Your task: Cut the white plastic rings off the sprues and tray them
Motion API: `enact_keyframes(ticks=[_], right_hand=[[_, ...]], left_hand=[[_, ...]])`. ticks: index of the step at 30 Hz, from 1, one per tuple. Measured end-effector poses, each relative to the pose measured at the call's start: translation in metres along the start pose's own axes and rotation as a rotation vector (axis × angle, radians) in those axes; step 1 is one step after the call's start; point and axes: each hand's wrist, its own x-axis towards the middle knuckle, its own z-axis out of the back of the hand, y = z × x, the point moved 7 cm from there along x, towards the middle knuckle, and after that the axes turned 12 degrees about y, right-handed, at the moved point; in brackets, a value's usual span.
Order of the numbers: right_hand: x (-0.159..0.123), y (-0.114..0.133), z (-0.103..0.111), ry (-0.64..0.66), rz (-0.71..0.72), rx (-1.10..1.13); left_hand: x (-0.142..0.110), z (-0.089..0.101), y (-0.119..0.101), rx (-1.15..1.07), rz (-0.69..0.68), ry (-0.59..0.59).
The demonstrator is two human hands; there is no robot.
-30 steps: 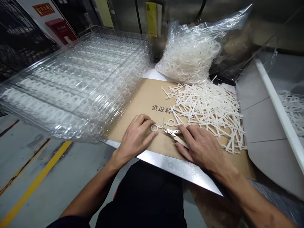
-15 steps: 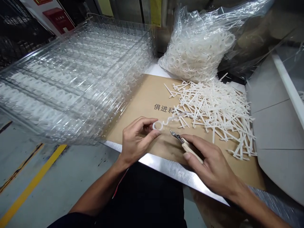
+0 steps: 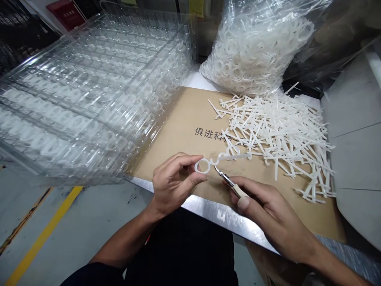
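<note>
My left hand (image 3: 174, 182) pinches a white plastic ring piece (image 3: 205, 164) between thumb and fingers, held just above the brown cardboard sheet (image 3: 184, 127). A thin white stem still runs from the ring toward the right. My right hand (image 3: 268, 210) grips small cutting pliers (image 3: 228, 182) with a pale handle. Their metal tip points up at the joint beside the ring, close to it or touching.
A stack of clear plastic trays (image 3: 89, 91) with white parts fills the left. A clear bag of white rings (image 3: 253, 51) stands behind. Several cut white stems (image 3: 276, 131) lie heaped on the cardboard. The metal table edge (image 3: 217, 214) runs near my body.
My left hand has lifted the ring piece off the cardboard. My right hand drew back toward me and turned the pliers' tip up to the piece.
</note>
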Motion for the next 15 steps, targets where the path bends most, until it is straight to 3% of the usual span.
enact_keyframes(ticks=[15], right_hand=[[0.0023, 0.0036, -0.0048, 0.031, 0.016, 0.050]], left_hand=[[-0.0021, 0.0011, -0.0003, 0.046, -0.014, 0.002]])
